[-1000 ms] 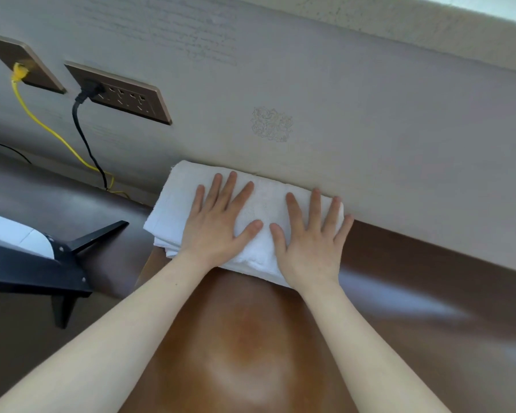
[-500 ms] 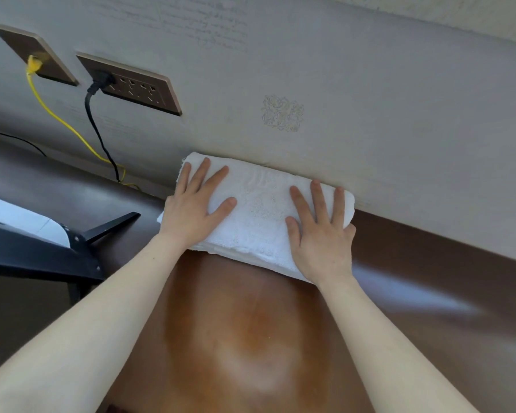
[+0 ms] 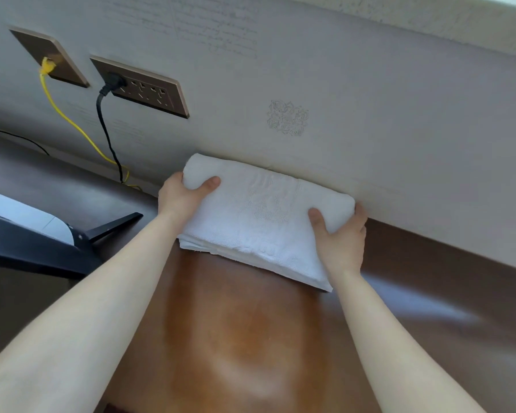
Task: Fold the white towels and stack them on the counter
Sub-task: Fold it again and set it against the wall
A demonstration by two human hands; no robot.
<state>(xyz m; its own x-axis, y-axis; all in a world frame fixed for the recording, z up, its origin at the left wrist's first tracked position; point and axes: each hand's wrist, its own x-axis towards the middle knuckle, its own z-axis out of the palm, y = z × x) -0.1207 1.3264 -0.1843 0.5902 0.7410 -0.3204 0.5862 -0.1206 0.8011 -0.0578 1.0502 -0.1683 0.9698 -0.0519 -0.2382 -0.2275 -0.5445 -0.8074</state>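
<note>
Gripping the folded white towel (image 3: 262, 216) by its two short ends, both hands on. Left hand (image 3: 182, 195) clamped on the left end: left thumb (image 3: 210, 182) pressed flat on the top face, other fingers curled round the end and hidden behind the cloth. Right hand (image 3: 340, 236) clamped the same way on the right end: right thumb (image 3: 318, 219) on top, other fingers wrapped round the end toward the wall (image 3: 370, 129), showing only as knuckles. Cannot tell how far the hidden fingers reach underneath, nor whether spread or together.

Towel location: on the glossy brown counter (image 3: 236, 338), long back edge bulging and touching the wall, below an embossed motif (image 3: 287, 117). Near edge down on the counter, stacked layers visible at the near-left corner. Cannot tell whether lifted at the back.

Clearance:
- Back: none, hard against the wall.
- Right: bare counter running along the wall.
- Front: open counter between the forearms, bright glare patch in the middle.
- Left: black stand leg (image 3: 113, 225) near the left forearm, apart from the towel, white device (image 3: 21, 216) beyond it at the frame edge. Black cable (image 3: 108, 138) from the socket panel (image 3: 143, 87) and yellow cable (image 3: 69, 120) from a smaller plate (image 3: 54, 59) dropping to the counter just beside the towel's far-left corner, close to the left hand, not touching.
</note>
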